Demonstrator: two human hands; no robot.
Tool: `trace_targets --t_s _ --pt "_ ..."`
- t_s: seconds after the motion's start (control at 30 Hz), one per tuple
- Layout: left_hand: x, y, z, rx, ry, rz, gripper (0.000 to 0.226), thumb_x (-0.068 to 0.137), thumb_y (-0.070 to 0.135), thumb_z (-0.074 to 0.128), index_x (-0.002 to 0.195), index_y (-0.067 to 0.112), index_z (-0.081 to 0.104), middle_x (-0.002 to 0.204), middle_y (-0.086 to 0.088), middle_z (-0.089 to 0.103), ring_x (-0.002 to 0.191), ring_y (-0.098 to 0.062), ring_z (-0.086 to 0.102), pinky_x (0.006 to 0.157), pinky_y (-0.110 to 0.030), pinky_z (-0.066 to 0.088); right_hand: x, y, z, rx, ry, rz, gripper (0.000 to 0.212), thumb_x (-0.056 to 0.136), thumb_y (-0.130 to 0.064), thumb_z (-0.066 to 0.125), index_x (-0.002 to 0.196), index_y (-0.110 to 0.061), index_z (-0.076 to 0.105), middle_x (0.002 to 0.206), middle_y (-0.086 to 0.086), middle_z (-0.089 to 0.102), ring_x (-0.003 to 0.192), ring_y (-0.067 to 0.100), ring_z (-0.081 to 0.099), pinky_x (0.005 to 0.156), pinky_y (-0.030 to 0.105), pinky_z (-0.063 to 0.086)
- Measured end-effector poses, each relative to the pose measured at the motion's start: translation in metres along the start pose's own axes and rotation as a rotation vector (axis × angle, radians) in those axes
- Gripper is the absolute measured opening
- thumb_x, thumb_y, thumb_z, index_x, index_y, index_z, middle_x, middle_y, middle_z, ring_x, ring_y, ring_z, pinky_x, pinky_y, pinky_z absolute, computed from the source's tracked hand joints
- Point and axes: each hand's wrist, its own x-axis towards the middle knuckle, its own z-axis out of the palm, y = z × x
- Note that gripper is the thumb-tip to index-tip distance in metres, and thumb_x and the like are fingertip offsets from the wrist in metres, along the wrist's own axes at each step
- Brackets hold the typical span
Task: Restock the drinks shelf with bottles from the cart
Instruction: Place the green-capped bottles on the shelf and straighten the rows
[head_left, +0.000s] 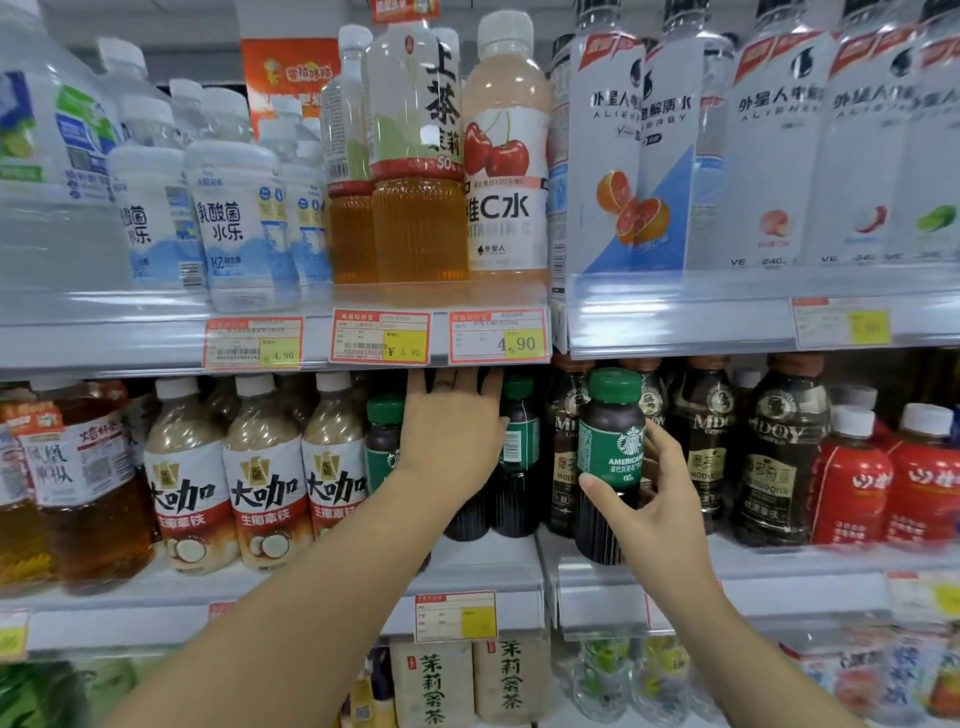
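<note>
A dark coffee bottle with a green cap and green label (610, 457) is upright in my right hand (660, 499), held just in front of the middle shelf (488, 566). My left hand (452, 436) reaches into that shelf with fingers spread, its palm against the matching green-label coffee bottles (519, 447) standing there. Another of these bottles (383, 441) shows left of my wrist. Whether the left hand grips a bottle is hidden by the hand itself. The cart is out of view.
Beige latte bottles (265, 478) stand left of the coffee, dark MDOY coffee bottles (779, 452) and red bottles (852, 478) to the right. The upper shelf (291, 312) carries white, amber tea and pink vitamin drinks. Tea cartons (431, 680) sit on the lower shelf.
</note>
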Motion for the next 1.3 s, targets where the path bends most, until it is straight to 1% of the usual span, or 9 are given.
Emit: trace_targets --t_s 0.27,0.37,0.5,0.63,0.77,0.9,1.03,1.13,1.3 --pt "0.008 0.017 0.007 -0.101 0.134 -0.063 0.042 0.076 0.045 0.069 0.107 0.018 0.065 0.093 -0.009 0.070 0.085 -0.029 0.067 0.092 -0.049 0.044 -0.001 0.002 -0.004 0.024 -0.021 0.006 0.064 0.077 -0.011 0.074 0.128 -0.030 0.041 0.125 -0.008 0.054 0.114 0.010 0.055 0.098 0.037 0.048" --pt "0.000 0.020 0.001 -0.259 0.177 -0.031 0.037 0.080 0.042 0.066 0.108 0.018 0.062 0.096 -0.007 0.067 0.087 -0.029 0.065 0.094 -0.045 0.044 -0.001 0.001 -0.005 0.025 -0.024 -0.009 0.064 0.077 -0.012 0.074 0.126 -0.034 0.041 0.125 -0.009 0.054 0.113 0.008 0.055 0.096 0.031 0.048" --pt "-0.029 0.021 -0.014 -0.687 0.130 -0.021 0.036 0.086 0.042 0.057 0.115 0.021 0.053 0.114 0.001 0.053 0.084 -0.017 0.061 0.071 -0.031 0.054 -0.003 -0.002 -0.008 0.045 -0.022 -0.033 0.063 0.077 -0.011 0.074 0.123 -0.041 0.041 0.122 -0.015 0.055 0.110 0.003 0.055 0.094 0.030 0.048" --pt "-0.061 0.010 -0.023 -0.987 0.198 -0.086 0.035 0.086 0.042 0.049 0.117 0.027 0.051 0.119 0.014 0.045 0.104 0.007 0.048 0.088 -0.007 0.038 -0.006 -0.006 -0.006 0.088 -0.038 -0.046 0.062 0.077 -0.008 0.073 0.121 -0.040 0.042 0.119 -0.013 0.057 0.107 0.003 0.058 0.094 0.034 0.050" --pt "-0.076 -0.007 -0.039 -1.164 0.296 -0.236 0.029 0.083 0.039 0.054 0.112 0.042 0.051 0.119 0.020 0.043 0.114 -0.003 0.049 0.095 -0.019 0.043 -0.008 -0.006 0.006 0.069 -0.096 -0.053 0.064 0.076 -0.013 0.074 0.126 -0.037 0.041 0.123 -0.009 0.056 0.113 0.009 0.056 0.097 0.037 0.047" --pt "-0.089 -0.027 -0.060 -1.340 0.370 -0.337 0.034 0.079 0.032 0.060 0.106 0.052 0.051 0.117 0.007 0.052 0.108 -0.008 0.055 0.086 -0.011 0.044 -0.011 -0.011 0.020 0.021 -0.149 -0.068 0.066 0.074 -0.013 0.076 0.116 -0.048 0.037 0.117 -0.018 0.055 0.110 0.000 0.054 0.092 0.020 0.046" --pt "-0.103 -0.047 -0.063 -1.372 0.260 -0.387 0.036 0.073 0.031 0.067 0.107 0.038 0.057 0.112 0.002 0.062 0.103 -0.010 0.062 0.082 -0.011 0.048 -0.008 -0.024 0.038 -0.035 -0.339 -0.011 0.063 0.074 -0.020 0.076 0.121 -0.041 0.040 0.113 -0.028 0.054 0.103 -0.015 0.052 0.082 0.004 0.042" --pt "-0.110 -0.059 -0.058 -1.392 0.158 -0.430 0.036 0.074 0.020 0.071 0.104 0.038 0.061 0.108 0.010 0.065 0.103 -0.006 0.063 0.085 -0.013 0.048 -0.007 -0.033 0.052 -0.028 -0.408 -0.021 0.056 0.073 -0.017 0.078 0.121 -0.027 0.051 0.107 -0.019 0.063 0.096 -0.012 0.058 0.077 0.006 0.044" --pt "-0.118 -0.067 -0.059 -1.427 -0.143 -0.309 0.045 0.077 0.000 0.071 0.100 0.039 0.067 0.115 0.024 0.058 0.111 0.001 0.057 0.092 -0.015 0.047 -0.016 -0.043 0.070 0.020 -0.417 -0.038 0.058 0.068 -0.016 0.082 0.118 -0.027 0.054 0.107 -0.017 0.064 0.098 -0.009 0.058 0.078 0.004 0.043"
